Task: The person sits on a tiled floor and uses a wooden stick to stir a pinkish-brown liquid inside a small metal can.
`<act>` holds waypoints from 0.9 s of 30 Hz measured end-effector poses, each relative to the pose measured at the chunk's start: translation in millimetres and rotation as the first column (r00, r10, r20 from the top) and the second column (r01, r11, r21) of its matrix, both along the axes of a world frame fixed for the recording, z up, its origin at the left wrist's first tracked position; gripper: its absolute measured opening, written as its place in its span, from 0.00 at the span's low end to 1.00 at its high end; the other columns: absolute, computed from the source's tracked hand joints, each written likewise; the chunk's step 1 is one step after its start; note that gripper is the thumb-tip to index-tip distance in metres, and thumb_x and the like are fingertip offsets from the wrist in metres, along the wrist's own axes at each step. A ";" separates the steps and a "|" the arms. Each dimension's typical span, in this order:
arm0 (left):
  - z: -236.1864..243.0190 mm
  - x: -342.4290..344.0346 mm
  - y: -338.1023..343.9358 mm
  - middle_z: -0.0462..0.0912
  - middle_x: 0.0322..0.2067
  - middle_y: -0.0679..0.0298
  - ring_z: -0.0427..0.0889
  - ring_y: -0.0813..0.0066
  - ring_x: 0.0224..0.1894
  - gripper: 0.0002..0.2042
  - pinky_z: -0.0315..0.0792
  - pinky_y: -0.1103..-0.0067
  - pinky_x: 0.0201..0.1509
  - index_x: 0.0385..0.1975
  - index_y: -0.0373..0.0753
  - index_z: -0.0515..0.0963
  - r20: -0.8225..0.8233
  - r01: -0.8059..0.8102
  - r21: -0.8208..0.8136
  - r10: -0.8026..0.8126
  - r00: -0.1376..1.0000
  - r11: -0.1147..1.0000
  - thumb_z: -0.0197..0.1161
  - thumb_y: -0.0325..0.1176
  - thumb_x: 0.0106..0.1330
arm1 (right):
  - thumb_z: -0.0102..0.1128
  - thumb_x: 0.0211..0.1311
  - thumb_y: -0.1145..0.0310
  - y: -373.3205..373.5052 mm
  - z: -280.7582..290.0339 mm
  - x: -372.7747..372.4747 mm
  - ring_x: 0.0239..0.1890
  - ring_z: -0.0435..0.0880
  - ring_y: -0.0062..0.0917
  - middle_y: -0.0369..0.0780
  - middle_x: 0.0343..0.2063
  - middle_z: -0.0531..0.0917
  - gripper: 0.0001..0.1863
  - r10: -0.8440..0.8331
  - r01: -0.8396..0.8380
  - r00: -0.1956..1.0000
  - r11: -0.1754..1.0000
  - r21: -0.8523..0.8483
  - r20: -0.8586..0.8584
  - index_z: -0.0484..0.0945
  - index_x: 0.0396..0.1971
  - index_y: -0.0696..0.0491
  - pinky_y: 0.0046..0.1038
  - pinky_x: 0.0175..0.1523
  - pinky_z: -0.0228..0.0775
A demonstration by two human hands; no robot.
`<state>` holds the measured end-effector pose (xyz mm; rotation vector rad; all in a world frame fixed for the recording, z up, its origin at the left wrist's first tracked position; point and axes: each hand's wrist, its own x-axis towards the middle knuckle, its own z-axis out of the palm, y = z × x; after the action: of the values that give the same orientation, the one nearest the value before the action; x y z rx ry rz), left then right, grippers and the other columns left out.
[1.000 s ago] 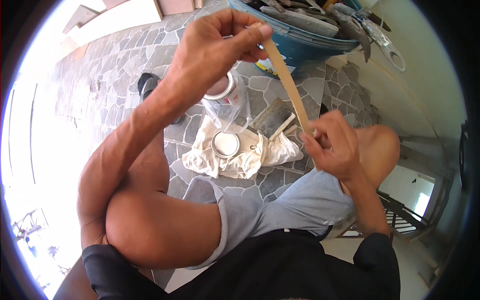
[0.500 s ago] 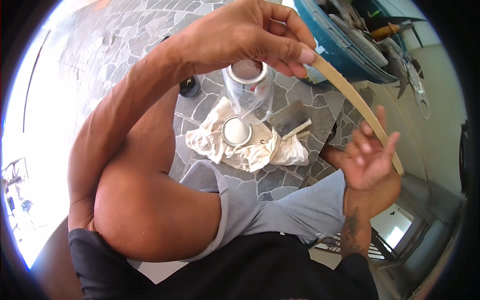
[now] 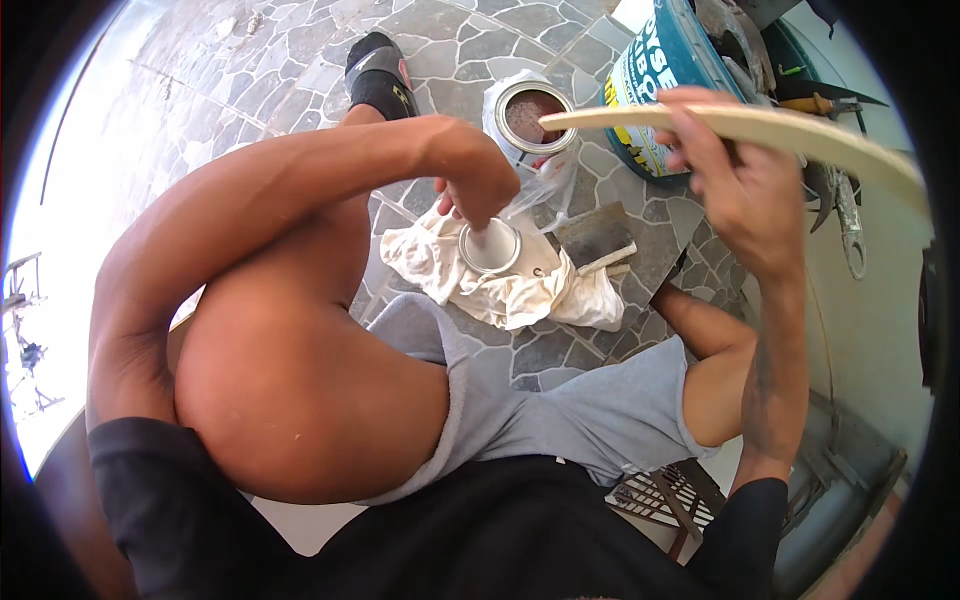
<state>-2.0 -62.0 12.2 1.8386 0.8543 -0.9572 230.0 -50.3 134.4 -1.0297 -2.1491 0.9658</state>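
A thin, pale wooden strip (image 3: 740, 122) is gripped by my right hand (image 3: 745, 190), fingers closed around it. One end of the strip hangs over an open paint can (image 3: 575, 120) with brownish contents, partly wrapped in clear plastic; the other end runs off to the right. My left hand (image 3: 482, 178) reaches down over a small round tin or lid (image 3: 491, 268) with white contents. The back of that hand hides most of its fingers, and I cannot tell whether they touch the white stuff. The small tin rests on a crumpled cream cloth (image 3: 440, 268).
A flat dark scraper-like plate (image 3: 592, 235) lies by the cloth. At the upper right, a teal bucket (image 3: 637, 80) holds several tools, including a trowel with a wooden handle (image 3: 815, 104). A wall stands to the right. The floor is irregular grey stone (image 3: 290, 60).
My left hand has let go of the strip's end and moved down to the small tin. My right hand has risen and closed on the strip, which now points leftward over the paint can.
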 end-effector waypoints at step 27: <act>-43.0 -21.1 23.7 0.85 0.46 0.55 0.89 0.63 0.39 0.20 0.82 0.67 0.40 0.50 0.31 0.79 -0.041 -0.152 0.010 0.153 0.987 0.988 0.57 0.42 0.68 | 0.54 0.74 0.57 54.2 -55.2 -61.6 0.21 0.77 0.31 0.42 0.19 0.78 0.17 0.180 -0.268 0.933 0.926 0.267 0.311 0.81 0.36 0.57 0.31 0.31 0.69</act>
<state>-23.1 -38.3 -30.8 1.7364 1.0095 -0.8997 168.4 3.9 79.2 -0.8163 -2.5997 0.5777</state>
